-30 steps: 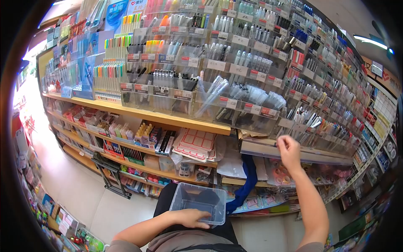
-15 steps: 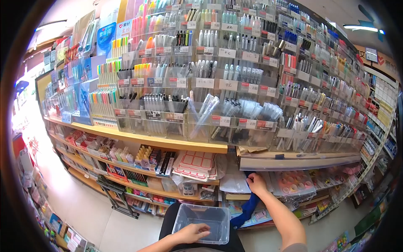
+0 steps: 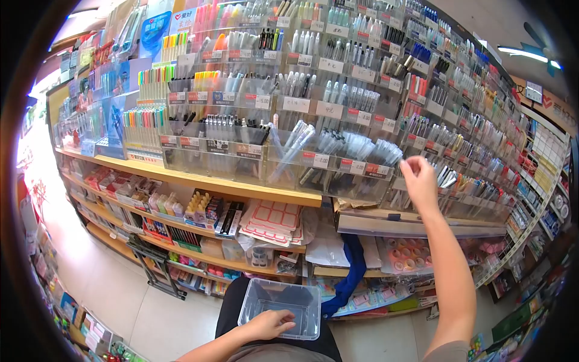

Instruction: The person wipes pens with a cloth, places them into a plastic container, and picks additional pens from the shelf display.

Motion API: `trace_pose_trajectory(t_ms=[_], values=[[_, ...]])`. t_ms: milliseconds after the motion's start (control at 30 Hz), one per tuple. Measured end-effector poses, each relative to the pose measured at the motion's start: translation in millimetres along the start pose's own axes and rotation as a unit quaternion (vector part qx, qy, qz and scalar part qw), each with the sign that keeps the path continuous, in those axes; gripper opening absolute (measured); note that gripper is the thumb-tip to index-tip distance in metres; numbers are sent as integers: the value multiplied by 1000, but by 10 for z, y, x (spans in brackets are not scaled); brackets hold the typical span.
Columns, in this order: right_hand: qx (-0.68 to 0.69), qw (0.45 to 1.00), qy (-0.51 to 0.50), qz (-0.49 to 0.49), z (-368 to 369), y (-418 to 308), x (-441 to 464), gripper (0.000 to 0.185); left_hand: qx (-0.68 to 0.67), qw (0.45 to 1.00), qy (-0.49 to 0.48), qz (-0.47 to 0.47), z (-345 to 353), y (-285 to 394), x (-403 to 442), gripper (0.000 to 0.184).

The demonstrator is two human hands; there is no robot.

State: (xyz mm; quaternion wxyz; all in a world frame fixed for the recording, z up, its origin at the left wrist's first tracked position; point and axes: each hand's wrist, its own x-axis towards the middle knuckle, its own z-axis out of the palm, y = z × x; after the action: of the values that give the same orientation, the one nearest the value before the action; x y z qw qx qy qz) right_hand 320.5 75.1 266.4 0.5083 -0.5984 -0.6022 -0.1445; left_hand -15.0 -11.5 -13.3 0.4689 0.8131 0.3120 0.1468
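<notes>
A clear plastic box (image 3: pixel 250 309) with nothing in it sits on my lap. My left hand (image 3: pixel 269 326) lies over its near rim, fingers loosely stretched out above the inside. My right hand (image 3: pixel 421 181) is raised at the lower pen rack, beside a compartment of clear-wrapped pens (image 3: pixel 386 151). Its thumb and index finger are drawn together; whether anything is between them I cannot make out. Below the rack, a dark blue cloth strip (image 3: pixel 353 265) hangs down from the shelf, apart from both hands.
Tiered clear racks hold rows of pens and markers (image 3: pixel 229 90) behind price tags. A wooden ledge (image 3: pixel 199 183) runs under them. Lower shelves carry label sheets (image 3: pixel 271 220), boxed stationery and a bag of round items (image 3: pixel 409 254). A black folding stand (image 3: pixel 154 265) stands on the floor at left.
My right hand has let go of the blue cloth and risen up and right to the pen rack. My left hand stays over the box. The view has shifted slightly.
</notes>
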Motion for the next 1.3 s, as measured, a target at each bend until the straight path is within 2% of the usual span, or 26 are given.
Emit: trace_pose_trajectory(t_ms=[33, 133, 267, 367, 500, 733, 833, 933, 1033, 1133, 1300], values=[[-56, 998, 30, -16, 46, 83, 150, 32, 3, 1000, 3, 1, 16, 3, -3, 35], [-156, 979, -29, 131, 155, 36, 413, 59, 11, 1000, 6, 7, 48, -6, -6, 34], [-213, 954, -82, 194, 258, -293, 544, 64, 30, 1000, -5, 3, 50, -6, -21, 37], [-259, 945, -62, 189, 313, -454, 540, 63, 24, 1000, -2, 17, 41, -9, -32, 37], [-283, 935, -91, 192, 331, -517, 585, 60, 7, 999, 5, 33, 37, -30, -48, 36], [-305, 925, -109, 199, 450, -618, 688, 59, -4, 998, 11, 69, 68, -108, -43, 37], [-321, 922, -80, 201, 536, -567, 711, 59, 4, 998, 0, 70, 72, -100, -51, 37], [-311, 931, -87, 173, 479, -597, 683, 60, 9, 998, -16, 63, 51, -81, -79, 38], [-297, 928, -106, 198, 460, -586, 717, 58, -4, 997, -9, 76, 67, -113, -74, 37], [-322, 923, -58, 204, 541, -631, 673, 55, -14, 997, -3, 82, 70, -116, -87, 37], [-340, 910, -51, 233, 593, -670, 659, 49, -9, 997, -12, 76, 68, -114, -119, 37]])
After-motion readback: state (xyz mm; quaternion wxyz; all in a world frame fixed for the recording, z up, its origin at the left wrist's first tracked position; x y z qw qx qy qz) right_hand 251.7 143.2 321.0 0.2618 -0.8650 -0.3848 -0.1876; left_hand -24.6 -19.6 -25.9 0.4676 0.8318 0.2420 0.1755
